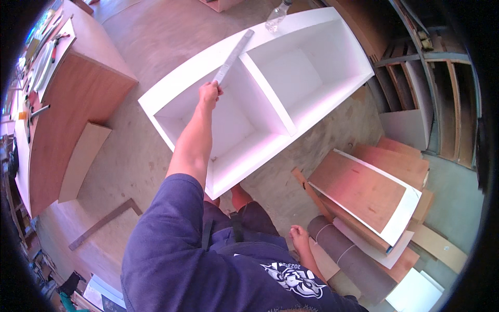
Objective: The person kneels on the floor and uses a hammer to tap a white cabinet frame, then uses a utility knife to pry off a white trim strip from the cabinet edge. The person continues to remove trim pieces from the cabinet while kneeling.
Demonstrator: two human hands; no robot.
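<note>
Hands stand well apart: the left hand [209, 94] reaches forward over a white cabinet [267, 94], wrapped firmly round the near end of a pale grey bar [235, 56]. From that grip the bar slants up and to the right, passing over the cabinet's far side by the end of its divider; whether it touches the wood I cannot tell. The right hand [300, 238] hangs low beside the person's body, fingers bent inward; how tightly they are curled is unclear.

The cabinet lies in front of the person's legs [241, 199], its two compartments facing up, split by the one divider. On its far side, right of the bar, is a clear bottle [275, 20] with a dark cap.

Further left, tools [54, 49] lie on top of a brown wooden bench [86, 99], with a curved board [86, 161] against its side. An L-shaped square [106, 222] rests on the floor. Over on the right, a dark roll [351, 260] lies next to stacked boards [364, 190], and beyond them a rack [423, 57] holds upright panels.
</note>
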